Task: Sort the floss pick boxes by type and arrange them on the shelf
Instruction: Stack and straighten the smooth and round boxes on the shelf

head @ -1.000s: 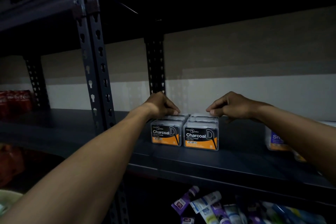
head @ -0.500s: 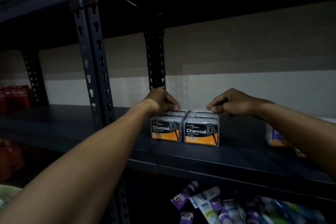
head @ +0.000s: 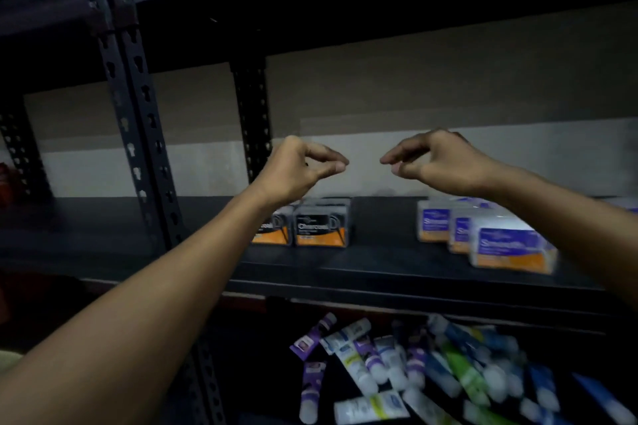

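Two rows of black-and-orange Charcoal floss pick boxes (head: 321, 226) stand side by side on the dark metal shelf (head: 379, 272); my left forearm hides part of the left row. To the right sit several white-and-purple floss pick boxes (head: 511, 247), staggered toward the front edge. My left hand (head: 300, 166) hovers above the Charcoal boxes, fingers loosely curled, holding nothing. My right hand (head: 435, 159) hovers above the gap between the two groups, also loosely curled and holding nothing. Both hands are clear of the boxes.
A perforated upright post (head: 138, 134) stands at the shelf front on the left, and another (head: 253, 121) at the back. On the shelf below lies a heap of tubes (head: 397, 369). Red items (head: 5, 183) show at the far left.
Both hands have lifted off the tops of the Charcoal boxes and now hover above them. The view has shifted right, bringing the white-and-purple boxes into sight.
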